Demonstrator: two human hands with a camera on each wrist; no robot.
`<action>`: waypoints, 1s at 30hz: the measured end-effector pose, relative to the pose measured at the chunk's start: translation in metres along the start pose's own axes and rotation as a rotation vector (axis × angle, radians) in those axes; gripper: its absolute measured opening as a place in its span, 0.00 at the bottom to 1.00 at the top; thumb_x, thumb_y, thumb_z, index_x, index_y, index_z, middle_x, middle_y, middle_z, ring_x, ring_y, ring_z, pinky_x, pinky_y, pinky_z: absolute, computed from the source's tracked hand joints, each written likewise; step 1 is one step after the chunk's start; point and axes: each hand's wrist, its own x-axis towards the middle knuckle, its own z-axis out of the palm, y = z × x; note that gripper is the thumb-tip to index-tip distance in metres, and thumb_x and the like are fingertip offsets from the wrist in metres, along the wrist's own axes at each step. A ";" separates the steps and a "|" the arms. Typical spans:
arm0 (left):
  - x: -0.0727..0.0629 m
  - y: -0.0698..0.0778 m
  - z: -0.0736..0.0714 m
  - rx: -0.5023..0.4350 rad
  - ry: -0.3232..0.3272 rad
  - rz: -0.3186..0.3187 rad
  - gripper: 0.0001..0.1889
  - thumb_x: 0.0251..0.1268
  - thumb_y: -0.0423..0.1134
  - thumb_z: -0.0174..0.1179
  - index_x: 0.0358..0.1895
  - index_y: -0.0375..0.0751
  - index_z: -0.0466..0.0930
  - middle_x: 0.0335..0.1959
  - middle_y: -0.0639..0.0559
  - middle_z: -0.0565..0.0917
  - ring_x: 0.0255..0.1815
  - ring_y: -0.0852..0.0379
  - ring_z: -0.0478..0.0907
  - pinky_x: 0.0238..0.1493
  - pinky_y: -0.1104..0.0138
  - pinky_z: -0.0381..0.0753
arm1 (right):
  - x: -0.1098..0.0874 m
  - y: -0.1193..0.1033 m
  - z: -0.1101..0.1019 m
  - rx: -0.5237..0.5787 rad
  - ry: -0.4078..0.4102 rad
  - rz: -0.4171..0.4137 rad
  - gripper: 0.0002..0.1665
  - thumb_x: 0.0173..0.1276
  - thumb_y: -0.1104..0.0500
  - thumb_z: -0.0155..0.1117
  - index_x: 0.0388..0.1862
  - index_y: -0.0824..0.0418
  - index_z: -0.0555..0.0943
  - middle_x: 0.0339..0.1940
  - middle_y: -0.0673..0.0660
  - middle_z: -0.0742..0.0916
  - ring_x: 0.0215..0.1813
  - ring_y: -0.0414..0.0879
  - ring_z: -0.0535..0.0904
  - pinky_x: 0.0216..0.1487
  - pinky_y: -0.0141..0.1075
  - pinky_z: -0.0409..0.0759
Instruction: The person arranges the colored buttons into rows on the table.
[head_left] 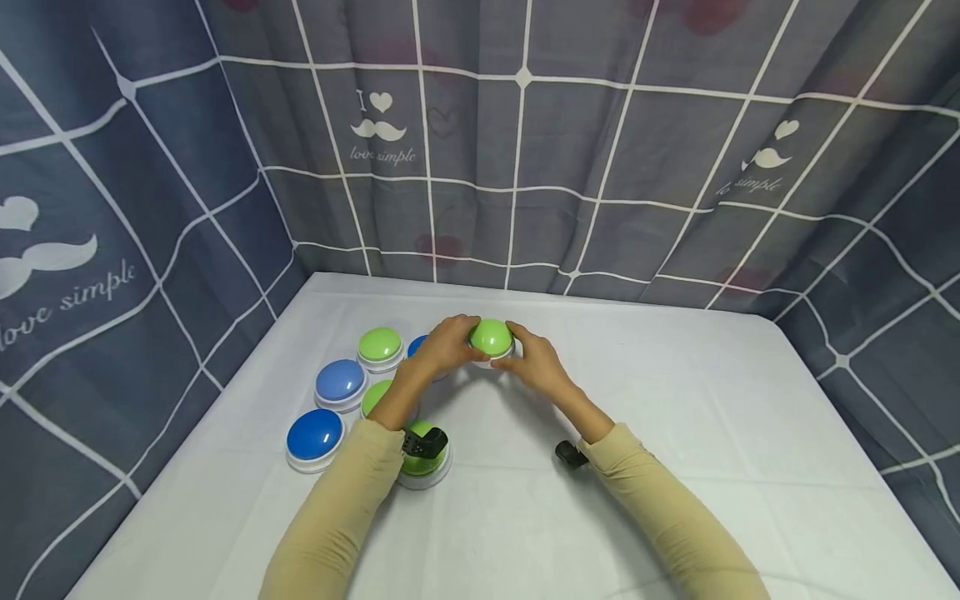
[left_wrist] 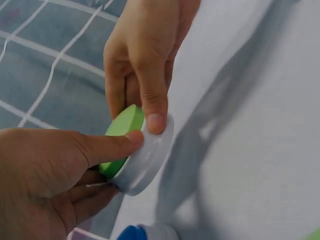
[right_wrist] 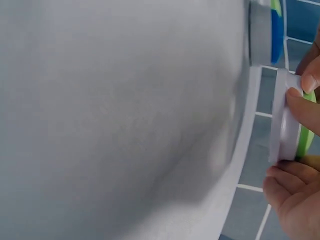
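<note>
Both hands hold a round push button (head_left: 491, 336) with a green dome and white base, over the far middle of the white table. My left hand (head_left: 447, 346) grips its left side, and my right hand (head_left: 538, 364) grips the right side. Both thumbs press on the white base (left_wrist: 146, 159) in the left wrist view, with the other fingers round the far side. Seen from the right wrist, the base (right_wrist: 285, 120) stands edge-on between the hands. A blue button (head_left: 416, 343) sits just left of it, partly behind my left hand.
More push buttons stand on the table (head_left: 675, 400) at the left: a green one (head_left: 379, 343), a light blue one (head_left: 341, 382) and a dark blue one (head_left: 314, 435). Two green ones (head_left: 426, 467) are partly covered by my left arm. Grid-patterned curtains (head_left: 480, 167) enclose the table.
</note>
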 end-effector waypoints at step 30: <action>0.025 -0.037 0.005 0.143 -0.140 -0.106 0.25 0.64 0.45 0.68 0.59 0.33 0.77 0.56 0.42 0.81 0.58 0.45 0.76 0.63 0.54 0.71 | 0.039 0.011 0.030 0.024 -0.081 0.076 0.45 0.64 0.60 0.72 0.73 0.73 0.61 0.70 0.69 0.72 0.71 0.62 0.67 0.71 0.49 0.64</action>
